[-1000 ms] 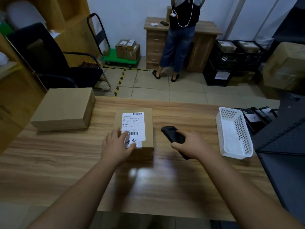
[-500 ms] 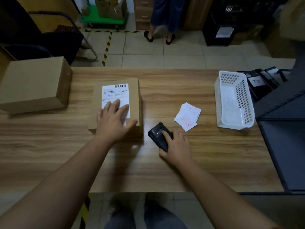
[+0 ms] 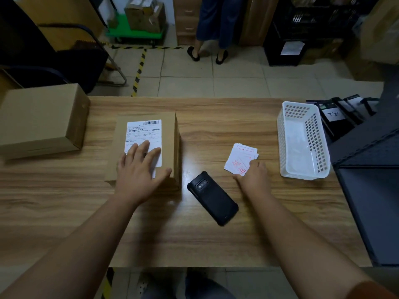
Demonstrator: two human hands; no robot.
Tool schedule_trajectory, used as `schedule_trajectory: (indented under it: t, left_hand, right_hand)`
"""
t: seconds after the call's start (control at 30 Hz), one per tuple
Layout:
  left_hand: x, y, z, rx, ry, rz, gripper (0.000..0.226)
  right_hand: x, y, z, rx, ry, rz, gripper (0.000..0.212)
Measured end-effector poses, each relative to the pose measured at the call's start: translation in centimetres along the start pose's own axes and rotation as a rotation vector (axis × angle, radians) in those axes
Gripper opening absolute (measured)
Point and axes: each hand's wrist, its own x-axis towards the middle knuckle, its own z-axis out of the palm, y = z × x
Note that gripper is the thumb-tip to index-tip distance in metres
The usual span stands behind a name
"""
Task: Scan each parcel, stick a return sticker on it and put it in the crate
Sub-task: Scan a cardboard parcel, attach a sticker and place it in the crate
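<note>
A cardboard parcel (image 3: 170, 137) with a white shipping label (image 3: 143, 134) lies on the wooden table (image 3: 216, 238). My left hand (image 3: 138, 171) rests flat on its near end, fingers spread over the lower part of the label. The black handheld scanner (image 3: 212, 197) lies alone on the table between my hands. My right hand (image 3: 253, 180) is at the near edge of a small stack of white return stickers (image 3: 241, 155) with red print, its fingers curled onto the stack's corner. The fingertips are hidden.
A second, plain cardboard box (image 3: 41, 117) sits at the table's left end. A white perforated plastic basket (image 3: 280, 134) stands at the right. A dark grey structure (image 3: 367, 169) borders the table's right side. A person (image 3: 213, 24) stands by a cabinet beyond the table.
My right hand let go of the scanner, which now lies on the table, and moved right to the sticker stack. The camera tilted downward. My left hand stayed on the parcel.
</note>
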Motion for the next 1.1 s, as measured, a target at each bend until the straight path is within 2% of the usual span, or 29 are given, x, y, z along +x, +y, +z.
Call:
schedule_trajectory:
  t: [0.1, 0.17, 0.27, 0.37, 0.57, 0.7, 0.8, 1.0, 1.1]
  left_hand:
    - [0.0, -0.1, 0.1, 0.002, 0.0, 0.005, 0.08]
    - [0.0, -0.1, 0.1, 0.006, -0.003, 0.003, 0.08]
    - [-0.1, 0.0, 0.0, 0.019, -0.008, 0.003, 0.081]
    - [0.0, 0.0, -0.1, 0.016, -0.013, 0.005, 0.081]
    - [0.0, -0.1, -0.1, 0.028, -0.022, 0.012, 0.082]
    - [0.0, -0.2, -0.1, 0.02, -0.028, 0.008, 0.082]
    - [0.0, -0.1, -0.3, 0.004, -0.05, 0.004, 0.085]
    - [0.0, -0.2, -0.7, -0.015, -0.108, -0.001, 0.09]
    - [0.0, -0.1, -0.9, -0.043, -0.13, 0.006, 0.09]
  right_hand:
    - [0.7, 0.0, -0.3, 0.284, -0.017, 0.098, 0.067]
    - [0.9, 0.4, -0.8, 0.43, -0.032, 0.165, 0.052]
    - [1.1, 0.9, -1.7, 0.482, -0.064, 0.198, 0.026]
    - [1.5, 1.3, -2.5, 0.47, -0.083, 0.196, 0.017]
    - [2.0, 0.9, -3.8, 0.202, -0.18, 0.086, 0.03]
    - [2.0, 1.4, -4.2, 0.308, -0.107, 0.057, 0.03]
    - [1.7, 1.7, -4.8, 0.38, -0.029, 0.063, 0.018]
    - [2.1, 1.7, -5.4, 0.236, -0.224, 0.022, 0.034]
    - [2.3, 1.8, -5.3, 0.207, -0.267, 0.022, 0.034]
